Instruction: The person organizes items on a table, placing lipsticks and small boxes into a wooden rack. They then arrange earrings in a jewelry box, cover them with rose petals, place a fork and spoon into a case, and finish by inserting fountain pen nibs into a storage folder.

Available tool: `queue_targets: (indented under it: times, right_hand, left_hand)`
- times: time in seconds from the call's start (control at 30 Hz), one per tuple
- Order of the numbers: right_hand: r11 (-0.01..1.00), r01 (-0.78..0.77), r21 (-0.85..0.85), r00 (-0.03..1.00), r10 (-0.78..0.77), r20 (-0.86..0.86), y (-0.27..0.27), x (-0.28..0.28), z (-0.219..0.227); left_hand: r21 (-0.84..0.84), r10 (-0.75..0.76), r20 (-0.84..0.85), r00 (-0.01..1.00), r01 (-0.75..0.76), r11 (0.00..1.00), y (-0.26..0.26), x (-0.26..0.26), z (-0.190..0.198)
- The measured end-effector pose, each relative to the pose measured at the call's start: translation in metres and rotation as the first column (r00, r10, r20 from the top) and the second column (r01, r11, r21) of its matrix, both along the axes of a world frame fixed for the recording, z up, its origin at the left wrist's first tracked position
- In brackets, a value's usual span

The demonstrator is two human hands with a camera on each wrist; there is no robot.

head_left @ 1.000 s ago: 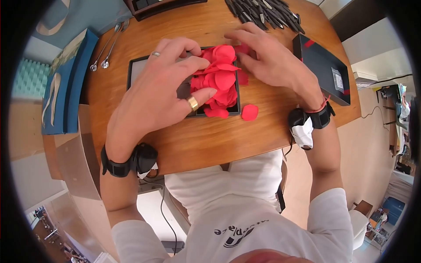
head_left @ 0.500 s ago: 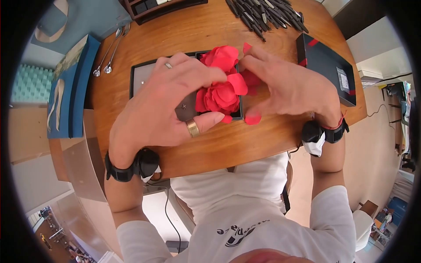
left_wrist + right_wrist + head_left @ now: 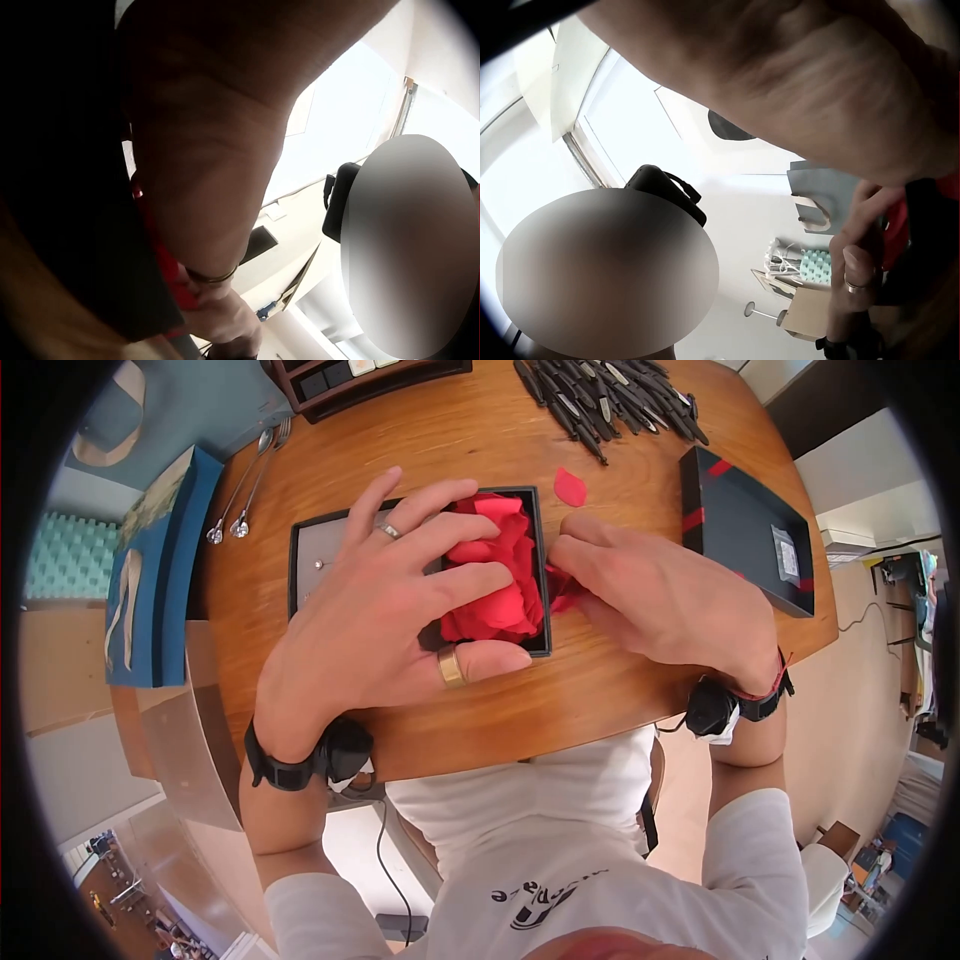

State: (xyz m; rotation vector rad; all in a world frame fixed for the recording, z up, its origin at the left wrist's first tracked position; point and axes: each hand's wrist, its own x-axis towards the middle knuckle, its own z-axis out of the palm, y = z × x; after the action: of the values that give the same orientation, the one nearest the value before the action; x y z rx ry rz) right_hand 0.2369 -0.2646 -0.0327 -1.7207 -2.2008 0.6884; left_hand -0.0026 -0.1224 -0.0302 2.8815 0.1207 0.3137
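In the head view, a black box with a grey insert at its left lies on the wooden table. Red fabric-like petals fill its right compartment. My left hand is spread over the box, index and middle fingers resting on the petals, thumb along the near edge. Just beyond the right wall, my right hand pinches red petals in its fingertips. One loose petal lies on the table behind that hand. The left wrist view shows mostly my dark palm, with some red petals below it.
A black lid with red ribbon bits stands at the right. Behind are a heap of slim black pen-like sticks and a dark wooden tray. Left lie a long spoon and fork, beside a blue gift bag.
My left fingers have spread and lowered onto the petals, and the heap sits flatter. My right hand has gathered petals beside the box, including the near loose one; another now lies free behind it.
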Motion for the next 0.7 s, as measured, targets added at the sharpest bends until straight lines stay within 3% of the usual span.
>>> queue_targets:
  times: [0.1,0.17,0.2,0.27,0.33,0.37,0.4,0.43,0.47,0.53,0.6,0.7]
  right_hand:
    - [1.0,0.015,0.006,0.999,-0.015,0.037,0.002,0.003,-0.001]
    - [0.985,-0.025,0.168,0.998,0.035,-0.054,0.007,0.009,-0.006]
    - [0.986,-0.032,0.166,0.998,0.041,-0.052,0.008,0.012,-0.006]
    - [0.942,0.087,0.325,0.99,-0.043,-0.137,0.011,0.016,-0.004]
    - [0.937,0.094,0.338,0.982,-0.032,-0.184,0.013,0.012,0.011]
    - [0.95,0.261,0.171,0.891,-0.169,-0.421,0.011,0.004,0.017]
    - [0.924,0.38,-0.034,0.728,-0.322,-0.606,0.01,-0.004,0.02]
    - [0.912,0.406,-0.056,0.667,-0.337,-0.665,0.012,-0.013,0.02]
    - [0.913,0.405,-0.055,0.67,-0.337,-0.662,0.015,-0.019,0.014]
    - [0.918,0.331,0.217,0.759,-0.123,-0.639,0.017,-0.025,-0.001]
    - [0.916,0.329,0.229,0.781,-0.127,-0.612,0.016,-0.021,0.003]
    - [0.83,0.52,0.202,0.806,-0.398,-0.439,0.017,-0.007,0.014]
  left_hand:
    - [-0.019,0.015,0.012,1.0,-0.015,1.0,-0.001,0.001,0.002]
    - [-0.045,0.031,0.04,0.999,-0.03,0.999,0.0,0.0,0.0]
    - [-0.064,0.057,0.12,0.991,-0.049,0.997,0.003,-0.001,-0.003]
    - [-0.087,0.092,0.201,0.975,-0.075,0.993,0.008,-0.002,-0.006]
    - [-0.083,0.091,0.219,0.972,-0.074,0.994,0.012,-0.002,-0.004]
    - [-0.085,0.096,0.224,0.97,-0.079,0.993,0.013,-0.003,-0.005]
    - [-0.03,0.052,0.209,0.977,-0.047,0.998,0.015,-0.004,-0.005]
    - [0.024,0.009,0.19,0.982,-0.014,1.0,0.016,-0.005,-0.006]
    - [0.023,0.01,0.194,0.981,-0.015,1.0,0.016,-0.005,-0.007]
    - [0.066,0.021,0.182,0.983,-0.033,0.997,0.016,-0.006,-0.009]
    - [-0.006,0.066,0.178,0.982,-0.066,0.998,0.016,-0.006,-0.006]
    - [-0.094,0.109,0.196,0.975,-0.092,0.991,0.017,-0.009,-0.004]
